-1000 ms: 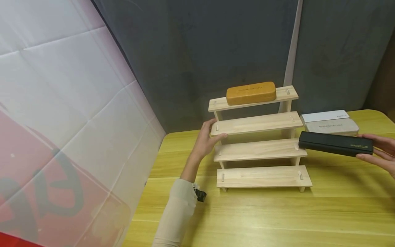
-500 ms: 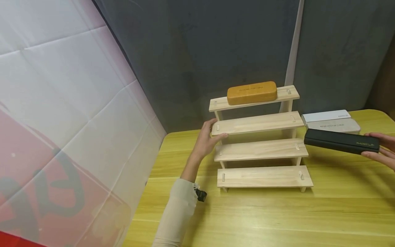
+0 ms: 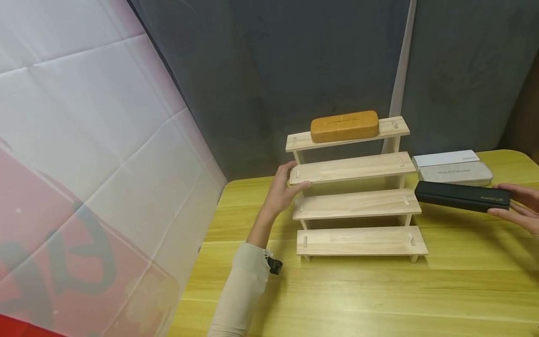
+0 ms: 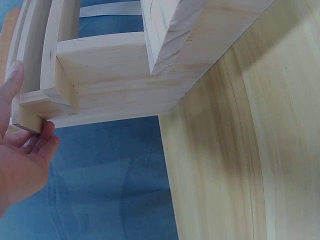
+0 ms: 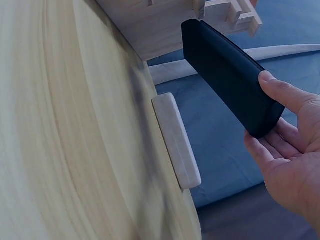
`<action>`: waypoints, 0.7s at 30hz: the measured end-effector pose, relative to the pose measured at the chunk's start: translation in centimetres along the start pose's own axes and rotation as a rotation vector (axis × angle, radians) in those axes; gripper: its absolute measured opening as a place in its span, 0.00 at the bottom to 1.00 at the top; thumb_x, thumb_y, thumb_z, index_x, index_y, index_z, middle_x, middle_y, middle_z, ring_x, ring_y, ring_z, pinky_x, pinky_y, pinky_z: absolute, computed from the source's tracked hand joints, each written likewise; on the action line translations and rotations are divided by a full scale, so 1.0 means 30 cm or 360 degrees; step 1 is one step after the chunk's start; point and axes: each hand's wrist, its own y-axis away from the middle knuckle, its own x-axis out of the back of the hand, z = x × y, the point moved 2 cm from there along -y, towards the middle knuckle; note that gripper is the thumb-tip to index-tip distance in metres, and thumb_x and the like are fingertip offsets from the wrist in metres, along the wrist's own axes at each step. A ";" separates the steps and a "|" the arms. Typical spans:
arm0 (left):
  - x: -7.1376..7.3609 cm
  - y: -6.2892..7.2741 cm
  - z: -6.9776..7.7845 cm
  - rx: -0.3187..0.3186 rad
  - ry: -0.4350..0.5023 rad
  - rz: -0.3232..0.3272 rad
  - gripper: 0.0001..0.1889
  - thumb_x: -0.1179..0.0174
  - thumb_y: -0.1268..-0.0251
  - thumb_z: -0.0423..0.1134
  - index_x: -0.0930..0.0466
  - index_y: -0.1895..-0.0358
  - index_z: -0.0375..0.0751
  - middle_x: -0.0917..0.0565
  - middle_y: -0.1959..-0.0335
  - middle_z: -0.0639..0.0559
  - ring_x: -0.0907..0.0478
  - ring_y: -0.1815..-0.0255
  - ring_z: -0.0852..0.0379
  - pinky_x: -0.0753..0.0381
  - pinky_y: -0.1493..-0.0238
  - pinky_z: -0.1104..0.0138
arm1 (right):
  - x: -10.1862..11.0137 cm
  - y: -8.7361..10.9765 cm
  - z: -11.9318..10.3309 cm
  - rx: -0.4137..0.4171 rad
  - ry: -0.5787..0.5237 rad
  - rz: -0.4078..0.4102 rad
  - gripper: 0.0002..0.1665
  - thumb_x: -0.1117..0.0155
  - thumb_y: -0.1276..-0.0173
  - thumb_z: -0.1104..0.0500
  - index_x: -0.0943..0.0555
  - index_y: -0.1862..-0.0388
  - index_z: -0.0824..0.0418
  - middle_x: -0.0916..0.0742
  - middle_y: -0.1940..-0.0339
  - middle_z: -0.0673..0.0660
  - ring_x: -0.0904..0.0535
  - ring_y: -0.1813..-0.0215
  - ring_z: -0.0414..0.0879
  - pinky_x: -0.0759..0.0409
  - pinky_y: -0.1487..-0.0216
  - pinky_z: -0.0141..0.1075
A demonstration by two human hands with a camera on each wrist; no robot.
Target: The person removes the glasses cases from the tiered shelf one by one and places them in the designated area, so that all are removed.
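Observation:
My left hand (image 3: pixel 281 191) grips the left end of the third step up on a four-step wooden display stand (image 3: pixel 353 168), thumb on the front edge and fingers behind, as the left wrist view also shows. In my right hand (image 3: pixel 519 206) is a black glasses case (image 3: pixel 463 195), pinched at its right end between thumb and fingers. The case is held off the table, its left end close to the stand's right side. An orange-brown glasses case (image 3: pixel 345 126) lies on the top step. The three lower steps carry nothing.
A grey-and-white glasses case (image 3: pixel 452 167) lies on the yellow wooden table (image 3: pixel 358 299) behind the black case, at the back right. A dark curtain (image 3: pixel 273 84) hangs behind the table, and a white printed fabric wall (image 3: pixel 126 187) stands at the left.
The black glasses case shifted right and slightly up, then came back a little left and down with my right hand. My left hand has kept its grip on the stand.

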 end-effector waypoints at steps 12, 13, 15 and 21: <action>0.001 -0.001 -0.001 0.0005 -0.0002 -0.0002 0.44 0.27 0.29 0.49 0.40 0.18 0.38 0.34 0.23 0.41 0.38 0.19 0.44 0.35 0.19 0.54 | 0.025 -0.012 0.093 -0.0006 0.0134 -0.0006 0.38 0.30 0.32 0.78 0.22 0.25 0.60 0.17 0.41 0.27 0.24 0.40 0.17 0.34 0.35 0.14; 0.001 0.000 0.000 0.0003 -0.0003 -0.0002 0.44 0.27 0.29 0.49 0.40 0.18 0.38 0.34 0.23 0.41 0.38 0.19 0.44 0.35 0.19 0.54 | 0.029 -0.012 0.103 -0.0005 0.0121 -0.0006 0.38 0.30 0.32 0.79 0.23 0.25 0.61 0.17 0.42 0.28 0.24 0.40 0.18 0.34 0.35 0.14; 0.001 0.000 0.000 -0.0001 -0.0008 -0.0003 0.44 0.27 0.29 0.49 0.40 0.18 0.38 0.34 0.23 0.41 0.38 0.19 0.44 0.36 0.19 0.54 | 0.031 -0.013 0.116 0.0001 0.0119 0.0002 0.38 0.30 0.33 0.80 0.24 0.25 0.66 0.16 0.43 0.27 0.23 0.40 0.18 0.32 0.37 0.14; 0.001 0.001 0.000 0.0005 -0.0015 -0.0001 0.44 0.27 0.29 0.50 0.40 0.18 0.38 0.34 0.22 0.41 0.38 0.19 0.43 0.35 0.19 0.53 | 0.029 -0.007 0.112 -0.0023 0.0069 0.0007 0.38 0.30 0.34 0.81 0.20 0.27 0.61 0.15 0.44 0.27 0.23 0.42 0.18 0.33 0.35 0.14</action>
